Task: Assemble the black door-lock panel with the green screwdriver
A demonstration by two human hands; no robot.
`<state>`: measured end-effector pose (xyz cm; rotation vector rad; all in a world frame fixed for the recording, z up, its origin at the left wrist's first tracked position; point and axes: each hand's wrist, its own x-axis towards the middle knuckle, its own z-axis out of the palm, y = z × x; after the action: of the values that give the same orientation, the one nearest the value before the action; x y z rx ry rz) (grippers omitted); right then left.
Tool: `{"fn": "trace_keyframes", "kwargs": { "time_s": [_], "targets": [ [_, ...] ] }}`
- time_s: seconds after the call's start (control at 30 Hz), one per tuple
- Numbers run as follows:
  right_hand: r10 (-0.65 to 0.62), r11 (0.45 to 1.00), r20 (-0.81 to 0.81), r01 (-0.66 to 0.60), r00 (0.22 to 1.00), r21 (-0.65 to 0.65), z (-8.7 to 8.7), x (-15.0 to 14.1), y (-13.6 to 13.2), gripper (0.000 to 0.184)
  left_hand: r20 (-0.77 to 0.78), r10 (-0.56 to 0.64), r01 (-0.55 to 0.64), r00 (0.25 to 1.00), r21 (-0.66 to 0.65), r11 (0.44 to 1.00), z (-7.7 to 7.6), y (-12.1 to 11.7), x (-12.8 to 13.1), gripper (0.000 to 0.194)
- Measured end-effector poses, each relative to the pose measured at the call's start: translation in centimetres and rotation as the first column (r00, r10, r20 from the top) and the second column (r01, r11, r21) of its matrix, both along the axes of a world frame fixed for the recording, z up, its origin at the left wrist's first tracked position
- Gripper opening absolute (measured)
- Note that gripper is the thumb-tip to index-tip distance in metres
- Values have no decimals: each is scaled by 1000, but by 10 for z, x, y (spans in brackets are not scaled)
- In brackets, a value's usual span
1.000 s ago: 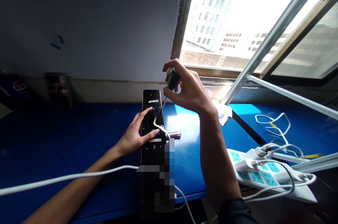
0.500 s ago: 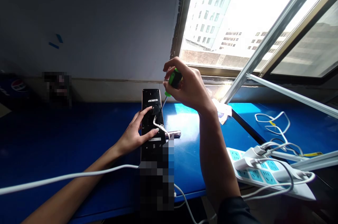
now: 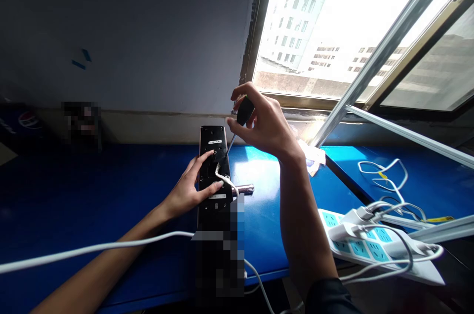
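Observation:
A long black door lock (image 3: 217, 168), looking like a smart lock seen from its back, stands on the blue table, with a shiny handle (image 3: 245, 189) sticking out to the right. My left hand (image 3: 187, 190) holds it from the left side, thumb and index finger spread on its face, the other fingers partly hidden. In my right hand (image 3: 264, 121) is a screwdriver (image 3: 244, 110) with a dark handle, its thin shaft slanting down to the lock's right part. A short white cable (image 3: 221, 174) lies across the lock's face. Blurred blocks hide the lower end.
A white power strip (image 3: 361, 245) with plugs and cables lies at the right. Metal rails (image 3: 385, 52) slant before the window. A thick white cable (image 3: 111, 246) crosses the left forearm. A crumpled white wrapper (image 3: 313, 155) lies behind the right wrist, and a Pepsi-marked object (image 3: 27, 121) stands far left.
The screwdriver handle has turned a little in my right hand: its green part showed before and is now mostly dark. My left hand and the lock stay in place.

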<state>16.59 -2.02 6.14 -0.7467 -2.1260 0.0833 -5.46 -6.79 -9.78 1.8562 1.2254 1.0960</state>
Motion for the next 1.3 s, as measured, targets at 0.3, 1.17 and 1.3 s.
{"fn": "trace_keyframes", "kwargs": {
  "time_s": [0.3,1.17,1.3],
  "targets": [
    [14,1000,7,-14,1000,-6,1,-1,-1,34,-20,5,-5,1000,5,1000,0,1,0,84],
    [34,999,-118,-32,992,16,7,10,-9,44,-99,338,-243,936,514,823,12,-8,2,48],
    [92,996,-151,-94,984,-2,10,18,-10,41,-224,262,-51,939,662,748,34,-10,12,32]
  ]
}}
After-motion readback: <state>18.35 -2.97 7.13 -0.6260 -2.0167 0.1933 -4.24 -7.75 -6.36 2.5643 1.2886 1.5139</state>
